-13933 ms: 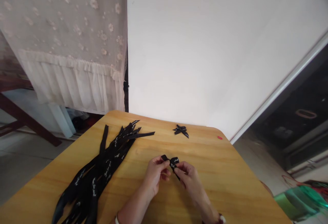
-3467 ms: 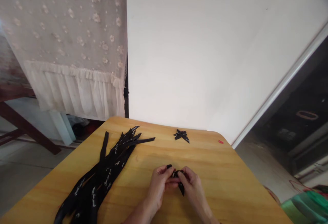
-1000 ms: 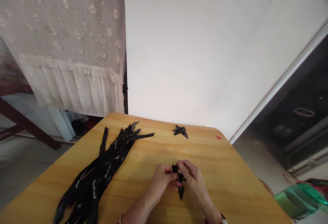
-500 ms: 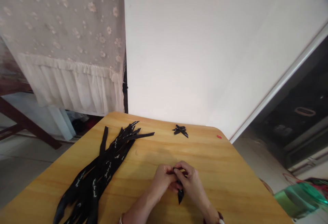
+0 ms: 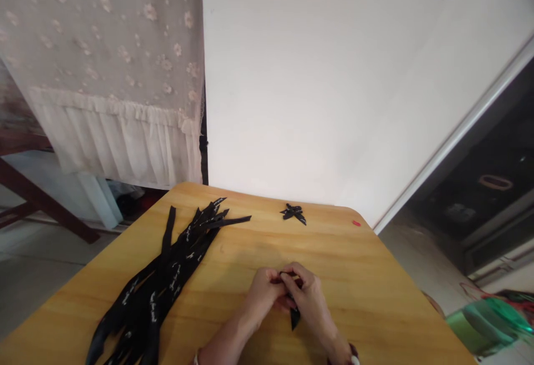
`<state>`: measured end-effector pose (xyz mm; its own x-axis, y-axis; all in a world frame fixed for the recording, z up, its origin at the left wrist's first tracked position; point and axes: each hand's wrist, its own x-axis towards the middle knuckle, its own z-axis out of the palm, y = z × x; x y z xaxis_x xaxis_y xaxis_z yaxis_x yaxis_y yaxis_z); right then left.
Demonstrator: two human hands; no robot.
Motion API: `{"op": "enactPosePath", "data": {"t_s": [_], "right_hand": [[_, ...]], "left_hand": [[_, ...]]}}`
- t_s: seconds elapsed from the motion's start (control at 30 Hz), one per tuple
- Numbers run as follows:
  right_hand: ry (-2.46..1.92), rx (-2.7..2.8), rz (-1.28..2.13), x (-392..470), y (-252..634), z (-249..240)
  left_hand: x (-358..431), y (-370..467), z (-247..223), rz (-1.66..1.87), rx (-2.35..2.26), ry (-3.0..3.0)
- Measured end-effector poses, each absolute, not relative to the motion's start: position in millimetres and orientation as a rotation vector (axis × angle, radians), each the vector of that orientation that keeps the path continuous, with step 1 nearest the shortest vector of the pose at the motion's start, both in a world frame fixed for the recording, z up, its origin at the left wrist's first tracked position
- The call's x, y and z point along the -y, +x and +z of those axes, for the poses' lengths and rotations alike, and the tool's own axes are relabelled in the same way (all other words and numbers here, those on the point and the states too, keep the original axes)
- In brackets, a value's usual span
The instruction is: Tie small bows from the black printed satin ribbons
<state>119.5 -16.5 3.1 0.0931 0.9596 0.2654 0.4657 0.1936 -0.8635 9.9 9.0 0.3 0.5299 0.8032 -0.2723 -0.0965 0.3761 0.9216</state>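
Observation:
Close together over the front half of the wooden table, my left hand (image 5: pixel 266 292) and my right hand (image 5: pixel 306 292) both pinch a black ribbon (image 5: pixel 295 318). One pointed end of that ribbon hangs below the fingers; most of it is hidden behind them. A tied black ribbon bow (image 5: pixel 293 212) with pale lettering lies near the table's back edge. To the left of my hands spreads a bundle of long black ribbons (image 5: pixel 175 270), printed with white script.
The wooden table (image 5: pixel 354 287) has rounded back corners and meets a white panel (image 5: pixel 312 87). A small red piece (image 5: pixel 356 223) lies near its right corner. Beyond the right edge sits a green translucent container (image 5: pixel 484 323). A lace curtain (image 5: pixel 125 75) hangs at left.
Both hands keep their pinch on the ribbon with only slight finger movement. The hanging ribbon end has shifted a little up and to the right.

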Motion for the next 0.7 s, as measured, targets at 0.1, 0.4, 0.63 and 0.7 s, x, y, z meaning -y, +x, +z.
{"op": "enactPosePath", "data": {"t_s": [0.1,0.4,0.63,0.7], "right_hand": [[-1.42,1.371,0.717,15.0,122.6,4.2],[-1.463,1.237,0.795,15.5,128.3,1.5],[-1.469,1.363,0.699,11.6,125.3,-6.4],[-1.481,1.361,0.681,11.5,125.8,-7.6]], "left_hand": [[-10.8,7.2,-2.1,0.751,-0.842,0.906],[-16.4,3.8,-4.9,0.887,-0.856,0.687],[-13.7,6.4,-4.8,0.881,-0.812,0.677],[-12.8,7.0,-4.2,0.883,-0.799,0.665]]}}
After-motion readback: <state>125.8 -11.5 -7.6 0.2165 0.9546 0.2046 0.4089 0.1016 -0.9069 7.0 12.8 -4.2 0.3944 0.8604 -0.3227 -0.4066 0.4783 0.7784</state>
